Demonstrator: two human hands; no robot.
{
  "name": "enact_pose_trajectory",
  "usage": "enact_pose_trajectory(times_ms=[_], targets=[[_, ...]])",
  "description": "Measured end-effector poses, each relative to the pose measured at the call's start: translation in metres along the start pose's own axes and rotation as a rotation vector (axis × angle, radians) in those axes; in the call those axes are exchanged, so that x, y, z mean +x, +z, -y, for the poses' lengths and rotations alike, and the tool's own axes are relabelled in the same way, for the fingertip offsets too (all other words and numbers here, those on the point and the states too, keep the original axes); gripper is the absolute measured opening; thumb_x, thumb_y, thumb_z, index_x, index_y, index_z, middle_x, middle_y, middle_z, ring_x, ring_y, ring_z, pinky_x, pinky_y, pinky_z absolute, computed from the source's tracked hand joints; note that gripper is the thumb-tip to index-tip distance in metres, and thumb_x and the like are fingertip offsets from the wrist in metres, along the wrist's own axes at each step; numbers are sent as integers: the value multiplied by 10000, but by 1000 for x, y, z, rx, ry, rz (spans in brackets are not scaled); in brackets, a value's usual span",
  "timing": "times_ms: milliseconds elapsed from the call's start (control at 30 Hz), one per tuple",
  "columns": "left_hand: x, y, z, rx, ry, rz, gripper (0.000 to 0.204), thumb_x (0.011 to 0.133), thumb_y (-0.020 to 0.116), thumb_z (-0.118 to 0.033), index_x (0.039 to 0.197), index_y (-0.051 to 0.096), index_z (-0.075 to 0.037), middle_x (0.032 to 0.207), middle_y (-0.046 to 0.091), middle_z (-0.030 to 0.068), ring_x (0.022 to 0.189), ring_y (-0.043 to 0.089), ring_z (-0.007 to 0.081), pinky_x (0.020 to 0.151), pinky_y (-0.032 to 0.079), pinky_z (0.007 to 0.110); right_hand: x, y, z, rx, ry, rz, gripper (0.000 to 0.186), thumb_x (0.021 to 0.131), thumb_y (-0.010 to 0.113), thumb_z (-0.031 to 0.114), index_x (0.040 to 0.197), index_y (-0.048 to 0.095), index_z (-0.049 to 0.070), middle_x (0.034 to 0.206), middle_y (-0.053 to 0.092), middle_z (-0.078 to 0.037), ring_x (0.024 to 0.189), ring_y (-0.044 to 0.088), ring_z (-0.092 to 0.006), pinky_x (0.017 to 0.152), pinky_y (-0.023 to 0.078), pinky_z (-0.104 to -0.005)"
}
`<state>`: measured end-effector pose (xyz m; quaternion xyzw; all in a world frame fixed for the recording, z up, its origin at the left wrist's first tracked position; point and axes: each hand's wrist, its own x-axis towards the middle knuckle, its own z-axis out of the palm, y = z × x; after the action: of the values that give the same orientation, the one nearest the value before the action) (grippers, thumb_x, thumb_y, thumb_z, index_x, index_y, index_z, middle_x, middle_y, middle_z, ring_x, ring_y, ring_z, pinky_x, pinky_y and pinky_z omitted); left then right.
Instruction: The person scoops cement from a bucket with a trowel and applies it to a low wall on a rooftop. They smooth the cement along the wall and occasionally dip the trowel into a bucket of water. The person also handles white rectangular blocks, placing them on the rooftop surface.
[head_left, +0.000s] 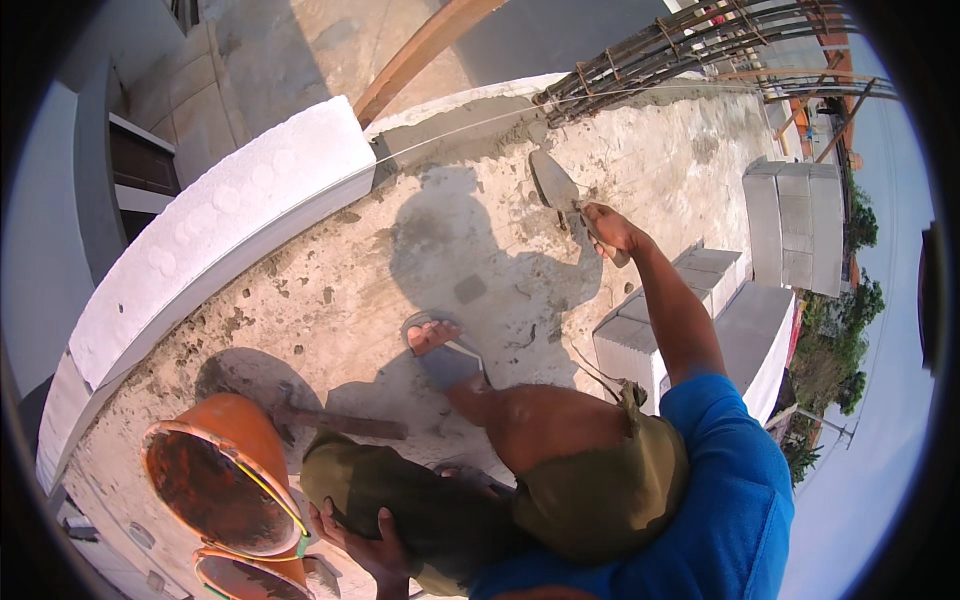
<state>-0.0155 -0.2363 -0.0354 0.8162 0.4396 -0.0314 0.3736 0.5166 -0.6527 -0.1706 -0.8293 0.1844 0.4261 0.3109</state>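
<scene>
Hands: two; the right hand is stretched forward, the left hand lies on the person's own left knee.
Right grip: fingers clamped around the handle of the trowel.
Left grip: fingers spread flat over the green shorts, holding nothing.
Trowels: one.
Trowel look: a pointed grey metal blade, dull and smeared with mortar, its handle hidden in the fist.
Trowel place: its tip rests on the grey mortar bed at the far edge of the slab, just beyond the right hand.
Buckets: two orange ones; the bigger bucket stands left of the left hand, the second bucket just below it, cut by the picture's edge.
White blocks: one long block set on the slab edge, left of the trowel; a stack of several blocks right of the trowel, the exact count unclear.
Guide string: one, stretched over the mortar bed past the trowel.
Hammer: one, lying between the bigger bucket and the sandalled foot.
</scene>
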Motion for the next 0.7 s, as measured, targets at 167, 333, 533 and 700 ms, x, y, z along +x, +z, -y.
enact_pose_trajectory(times_ms=[167, 333, 533, 700], targets=[[-3, -4, 7, -46, 55, 29, 838, 839, 792, -311, 1514, 396, -11, 1610, 278, 299, 1527, 261, 475, 1242, 206, 611, 32, 32, 62, 376, 20, -58, 461, 1129, 372, 542, 1118, 560, 121, 748, 547, -27, 551, 520, -155, 492, 522, -346], [-8, -3, 21, -9, 70, 30, 845, 843, 793, -306, 1522, 383, -11, 1603, 272, 304, 1512, 272, 475, 1233, 218, 608, 18, 157, 102, 540, -57, -47, 463, 1135, 375, 477, 1116, 563, 55, 779, 572, -83, 570, 558, -204, 526, 550, -414], [-18, -9, 16, 28, 66, 39, 853, 873, 780, -292, 1544, 349, 11, 1611, 275, 303, 1537, 242, 468, 1252, 186, 593, -33, 168, 111, 196, -263, 182, 503, 1142, 388, 461, 1149, 599, 3, 753, 587, -88, 537, 563, -187, 487, 524, -391], [-23, -11, 25, -1, 85, 57, 852, 856, 799, -274, 1535, 365, 3, 1629, 222, 306, 1546, 224, 469, 1252, 196, 589, 32, 61, 104, 390, -67, -150, 479, 1140, 366, 498, 1022, 565, 79, 754, 543, -31, 546, 523, -141, 487, 524, -351]])
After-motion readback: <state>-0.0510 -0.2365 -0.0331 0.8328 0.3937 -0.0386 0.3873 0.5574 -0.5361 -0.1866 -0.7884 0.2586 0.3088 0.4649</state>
